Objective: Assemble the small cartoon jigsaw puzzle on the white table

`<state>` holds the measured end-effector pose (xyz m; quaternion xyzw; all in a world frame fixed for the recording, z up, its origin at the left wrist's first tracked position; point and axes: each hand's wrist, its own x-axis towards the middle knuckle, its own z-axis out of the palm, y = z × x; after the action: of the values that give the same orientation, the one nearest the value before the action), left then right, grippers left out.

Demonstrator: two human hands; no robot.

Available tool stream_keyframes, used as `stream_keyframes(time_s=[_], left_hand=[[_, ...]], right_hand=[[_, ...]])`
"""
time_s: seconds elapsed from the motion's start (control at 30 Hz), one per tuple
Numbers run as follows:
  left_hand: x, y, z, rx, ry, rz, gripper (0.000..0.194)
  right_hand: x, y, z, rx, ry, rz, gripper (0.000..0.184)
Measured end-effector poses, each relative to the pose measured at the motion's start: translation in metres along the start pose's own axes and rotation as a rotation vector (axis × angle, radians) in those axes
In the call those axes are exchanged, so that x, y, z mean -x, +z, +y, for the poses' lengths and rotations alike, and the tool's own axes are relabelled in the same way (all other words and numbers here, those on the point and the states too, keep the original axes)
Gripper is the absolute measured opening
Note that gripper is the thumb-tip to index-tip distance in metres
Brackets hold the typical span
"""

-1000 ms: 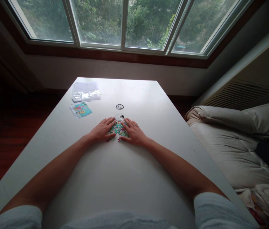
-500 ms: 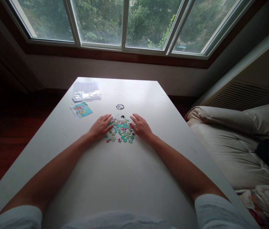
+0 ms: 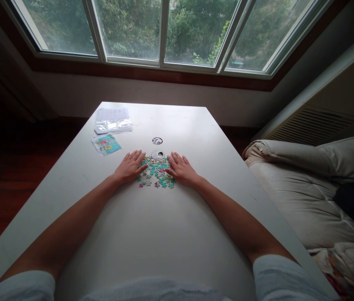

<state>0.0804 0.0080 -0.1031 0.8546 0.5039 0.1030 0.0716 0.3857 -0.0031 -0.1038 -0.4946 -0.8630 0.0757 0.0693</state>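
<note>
A spread of small jigsaw puzzle pieces [image 3: 156, 170], mostly teal with some pink and pale ones, lies on the white table [image 3: 155, 225]. My left hand [image 3: 129, 167] rests palm down at its left edge, fingers spread and thumb pointing in over the pieces. On the opposite side my right hand [image 3: 181, 168] lies flat, its fingers apart and its thumb across the outer pieces. Neither hand grips anything. Just beyond the pieces sits a round silvery disc [image 3: 157, 155] with a dark spot, and farther off a smaller round disc [image 3: 157, 141].
A colourful picture card [image 3: 106, 144] and a clear plastic bag [image 3: 113, 120] with paper lie at the far left of the table. A padded pale sofa [image 3: 302, 200] stands to the right. Windows [image 3: 129, 29] line the wall ahead.
My right hand has shifted slightly left, its thumb now reaching over the pieces, and its fingers have spread. My left hand lies flatter with its fingers further apart.
</note>
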Motion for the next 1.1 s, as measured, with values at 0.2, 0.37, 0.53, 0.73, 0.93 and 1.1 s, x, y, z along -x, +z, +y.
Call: stream_keyframes(time_s=[0.2,0.37,0.53,0.73,0.93,1.1], left_hand=[[-0.002,-0.012,0.003,0.139,-0.029,0.199,0.053],[-0.003,-0.017,0.006,0.188,-0.085,0.33,0.028],[-0.004,-0.016,0.007,0.162,-0.109,0.349,0.023],[-0.005,-0.014,0.005,0.169,-0.09,0.344,0.024],[-0.006,-0.01,0.001,0.174,-0.052,0.323,0.027],[-0.006,-0.007,0.001,0.149,-0.05,0.292,0.033]], right_hand=[[-0.003,-0.005,0.002,-0.073,0.035,0.167,0.069],[-0.005,-0.009,0.008,-0.216,0.084,0.349,0.046],[-0.005,-0.009,0.01,-0.262,0.099,0.37,0.04],[-0.004,-0.01,0.008,-0.322,0.061,0.38,0.034],[-0.004,-0.011,0.008,-0.329,0.054,0.361,0.033],[-0.004,-0.011,0.008,-0.333,0.046,0.359,0.032]])
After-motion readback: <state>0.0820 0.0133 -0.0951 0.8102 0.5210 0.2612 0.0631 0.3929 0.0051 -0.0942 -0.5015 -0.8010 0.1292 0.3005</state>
